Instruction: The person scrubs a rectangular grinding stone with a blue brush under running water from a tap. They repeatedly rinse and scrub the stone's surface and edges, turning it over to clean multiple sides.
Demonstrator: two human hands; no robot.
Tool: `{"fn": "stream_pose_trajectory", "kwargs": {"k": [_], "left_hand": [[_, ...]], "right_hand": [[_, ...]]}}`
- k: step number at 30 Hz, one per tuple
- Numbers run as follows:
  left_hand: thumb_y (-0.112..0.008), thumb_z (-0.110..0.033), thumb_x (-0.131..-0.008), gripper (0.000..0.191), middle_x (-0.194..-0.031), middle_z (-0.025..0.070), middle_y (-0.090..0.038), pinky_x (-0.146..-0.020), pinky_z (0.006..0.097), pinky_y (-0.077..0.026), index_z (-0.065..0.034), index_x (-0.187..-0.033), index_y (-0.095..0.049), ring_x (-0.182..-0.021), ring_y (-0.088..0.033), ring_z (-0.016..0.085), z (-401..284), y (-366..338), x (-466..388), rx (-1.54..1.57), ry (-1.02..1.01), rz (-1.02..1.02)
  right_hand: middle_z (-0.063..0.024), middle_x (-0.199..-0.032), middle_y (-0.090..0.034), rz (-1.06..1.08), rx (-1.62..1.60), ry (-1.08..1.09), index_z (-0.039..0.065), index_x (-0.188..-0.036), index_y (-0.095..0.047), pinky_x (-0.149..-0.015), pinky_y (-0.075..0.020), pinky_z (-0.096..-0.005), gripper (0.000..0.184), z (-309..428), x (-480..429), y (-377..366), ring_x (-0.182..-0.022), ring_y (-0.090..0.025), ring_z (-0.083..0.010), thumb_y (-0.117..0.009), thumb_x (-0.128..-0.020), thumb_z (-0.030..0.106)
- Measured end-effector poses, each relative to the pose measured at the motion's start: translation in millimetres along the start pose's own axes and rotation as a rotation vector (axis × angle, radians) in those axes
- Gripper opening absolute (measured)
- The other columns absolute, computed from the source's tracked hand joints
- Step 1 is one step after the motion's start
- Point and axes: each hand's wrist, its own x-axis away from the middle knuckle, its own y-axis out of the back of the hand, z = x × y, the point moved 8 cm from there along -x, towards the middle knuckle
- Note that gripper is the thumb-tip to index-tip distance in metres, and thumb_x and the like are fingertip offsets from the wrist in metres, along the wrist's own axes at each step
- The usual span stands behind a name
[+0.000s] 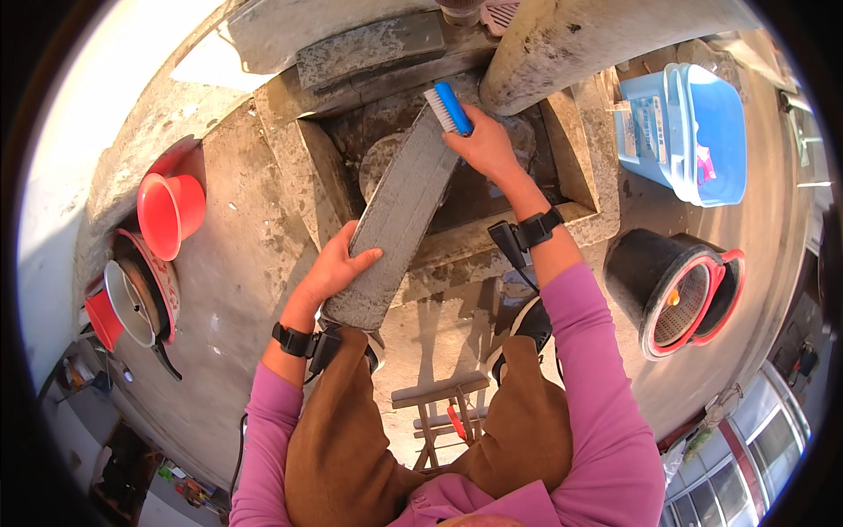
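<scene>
My left hand [342, 260] grips the left edge of a long grey slab [402, 217], its thumb lying across the upper face. The slab slants from above my left knee out over a concrete basin [309, 158]; what it is made of I cannot tell. At its far end, my right hand [486, 143] holds a scrubbing brush [451, 109] with a blue back and white bristles. The bristles face left, at the slab's far edge; whether they touch it is unclear. The basin's floor, partly hidden under the slab, looks dark and wet.
A thick pillar [579, 46] rises behind the basin. Blue plastic tubs [718, 138] and black buckets [632, 283] stand at right. Red buckets [171, 211] and a pan with a black handle [135, 303] are at left. A wooden stool [441, 392] shows between my legs.
</scene>
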Motion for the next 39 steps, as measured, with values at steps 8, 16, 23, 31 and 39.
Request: {"fn": "stream_pose_trajectory", "kwargs": {"k": [8,16,23,31,39], "left_hand": [[-0.072,-0.020,-0.092,0.053,-0.118,0.0094,-0.064,-0.095,0.0318,-0.048,0.0018,-0.134,-0.049,-0.109,-0.058,0.015,-4.5,1.1,2.6,-0.105,0.000,-0.016],[-0.073,-0.022,-0.091,0.053,-0.115,0.0118,-0.066,-0.093,0.0336,-0.050,0.0012,-0.133,-0.051,-0.106,-0.062,0.018,0.1,2.0,0.1,0.008,-0.010,-0.013],[-0.075,-0.026,-0.090,0.056,-0.119,0.0092,-0.064,-0.094,0.0313,-0.049,0.0018,-0.133,-0.051,-0.108,-0.060,0.015,14.0,-1.5,-1.7,0.219,0.068,-0.004],[-0.075,-0.020,-0.090,0.051,-0.117,0.0087,-0.065,-0.091,0.0304,-0.051,0.0026,-0.130,-0.052,-0.105,-0.061,0.013,17.4,-4.0,-3.8,0.217,-0.002,0.007],[-0.075,-0.019,-0.089,0.052,-0.116,0.0088,-0.066,-0.091,0.0309,-0.051,0.0024,-0.131,-0.052,-0.104,-0.061,0.014,4.9,3.7,-7.6,0.166,0.005,-0.017]], "right_hand": [[-0.0181,-0.099,-0.069,0.046,0.379,0.417,0.012,-0.124,-0.050,-0.079,-0.0508,-0.0549,0.042,49.6,-61.3,-20.6,-0.095,-0.065,-0.0430,-0.068,-0.085,0.013],[-0.0206,-0.103,-0.070,-0.227,0.127,0.150,0.013,-0.130,-0.050,-0.079,-0.0529,-0.0523,0.051,17.6,-47.6,11.3,-0.094,-0.067,-0.0418,-0.074,-0.086,0.025],[-0.0231,-0.104,-0.067,-0.221,0.279,0.071,0.018,-0.152,-0.037,-0.068,-0.0536,-0.0491,0.071,1.8,46.2,28.3,-0.086,-0.067,-0.0406,-0.058,-0.095,0.055],[-0.0094,-0.068,-0.054,0.066,0.472,0.491,0.035,-0.150,-0.043,-0.046,-0.0522,-0.0395,0.062,54.4,146.7,-59.7,-0.050,-0.060,-0.0283,-0.062,-0.092,0.050],[-0.0179,-0.076,-0.069,-0.151,0.588,-0.029,0.023,-0.148,-0.044,-0.058,-0.0536,-0.0482,0.057,-35.9,8.6,6.9,-0.069,-0.068,-0.0383,-0.053,-0.098,0.050]]}}
